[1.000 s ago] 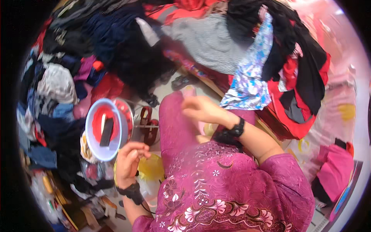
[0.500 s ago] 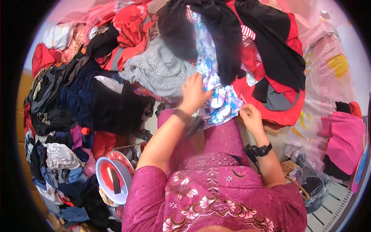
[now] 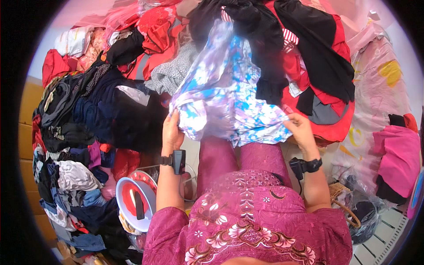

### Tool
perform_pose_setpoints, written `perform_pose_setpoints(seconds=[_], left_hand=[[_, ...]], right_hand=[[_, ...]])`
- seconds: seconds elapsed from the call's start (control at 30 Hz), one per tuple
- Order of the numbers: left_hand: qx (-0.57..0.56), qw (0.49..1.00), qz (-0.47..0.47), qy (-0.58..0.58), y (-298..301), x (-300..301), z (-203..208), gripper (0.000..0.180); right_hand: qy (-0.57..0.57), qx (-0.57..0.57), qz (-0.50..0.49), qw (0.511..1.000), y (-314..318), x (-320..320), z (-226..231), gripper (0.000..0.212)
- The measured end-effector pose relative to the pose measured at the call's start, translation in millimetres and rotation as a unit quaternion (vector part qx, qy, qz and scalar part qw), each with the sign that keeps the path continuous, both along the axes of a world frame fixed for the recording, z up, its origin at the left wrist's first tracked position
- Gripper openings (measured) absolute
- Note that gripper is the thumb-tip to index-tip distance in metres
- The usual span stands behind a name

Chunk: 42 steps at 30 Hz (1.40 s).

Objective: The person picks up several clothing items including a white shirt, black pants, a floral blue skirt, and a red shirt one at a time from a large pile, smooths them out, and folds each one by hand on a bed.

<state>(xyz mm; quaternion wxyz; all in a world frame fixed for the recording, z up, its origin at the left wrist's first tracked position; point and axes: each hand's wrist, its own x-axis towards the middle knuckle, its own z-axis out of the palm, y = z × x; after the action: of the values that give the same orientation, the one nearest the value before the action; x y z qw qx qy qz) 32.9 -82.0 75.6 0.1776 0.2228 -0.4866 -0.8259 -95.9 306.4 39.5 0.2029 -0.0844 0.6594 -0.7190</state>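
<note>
A blue, white and lilac patterned garment (image 3: 221,95) is spread out between my hands, its lower edge hanging just above my knees. My left hand (image 3: 172,130) grips its left side, fingers partly behind the cloth. At the right, my right hand (image 3: 300,128) pinches the other corner. The garment's upper end lies over dark black clothing (image 3: 267,53) on the pile ahead. What exact kind of garment it is, I cannot tell.
Dark folded clothes (image 3: 128,115) pile up at the left, beside a grey speckled cloth (image 3: 170,73). A pale blue basin (image 3: 152,201) stands near my left elbow. Red and black garments (image 3: 329,119) lie ahead right; pink cloth (image 3: 397,159) sits at the far right.
My left hand has moved left and down, drawing the garment's left side outward. The bunched cloth is now spread wide. My right hand keeps its corner, slightly further right.
</note>
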Motion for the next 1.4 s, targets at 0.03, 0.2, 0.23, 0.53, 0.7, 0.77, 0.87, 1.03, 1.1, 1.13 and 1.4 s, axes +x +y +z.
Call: perform_pose_setpoints(seconds=[0.03, 0.2, 0.23, 0.53, 0.7, 0.77, 0.87, 1.03, 1.1, 1.13, 1.4], left_hand=[[0.032, 0.999, 0.01, 0.011, -4, 7, 0, 0.027], [0.039, 0.998, 0.053, -0.011, -31, 48, -22, 0.026], [0.036, 0.997, 0.063, -0.028, -26, 51, -17, 0.023], [0.02, 0.99, 0.071, -0.124, -34, 110, -36, 0.024], [-0.023, 0.979, 0.08, -0.188, -38, 135, -46, 0.022], [-0.129, 0.953, -0.004, -0.275, -37, 134, -42, 0.024], [-0.401, 0.881, -0.017, -0.252, -46, 107, -63, 0.036], [-0.505, 0.85, -0.134, -0.069, 5, -11, -49, 0.041], [-0.528, 0.834, -0.161, 0.006, 44, -49, -38, 0.051], [-0.579, 0.801, -0.152, 0.012, 55, -63, -43, 0.05], [-0.48, 0.832, -0.22, -0.17, 5, -92, -7, 0.027]], right_hand=[[-0.021, -0.038, -0.014, 0.999, 5, 4, 9, 0.009], [-0.072, -0.138, -0.104, 0.982, 25, 10, 23, 0.008], [-0.07, -0.132, -0.104, 0.983, 27, 13, 24, 0.008], [-0.062, -0.17, -0.133, 0.974, 53, 8, 37, 0.015], [-0.036, -0.248, -0.082, 0.965, 81, 1, 53, 0.014], [-0.031, -0.205, -0.117, 0.971, 81, 3, 59, 0.014], [-0.017, -0.116, -0.129, 0.985, 89, 4, 59, 0.012], [-0.027, -0.094, -0.102, 0.99, 73, 17, 70, 0.014], [-0.03, -0.094, -0.097, 0.99, 69, 23, 80, 0.014], [-0.019, -0.098, -0.082, 0.992, 68, 26, 87, 0.015], [0.153, -0.022, -0.101, 0.983, 110, 36, 157, 0.016]])
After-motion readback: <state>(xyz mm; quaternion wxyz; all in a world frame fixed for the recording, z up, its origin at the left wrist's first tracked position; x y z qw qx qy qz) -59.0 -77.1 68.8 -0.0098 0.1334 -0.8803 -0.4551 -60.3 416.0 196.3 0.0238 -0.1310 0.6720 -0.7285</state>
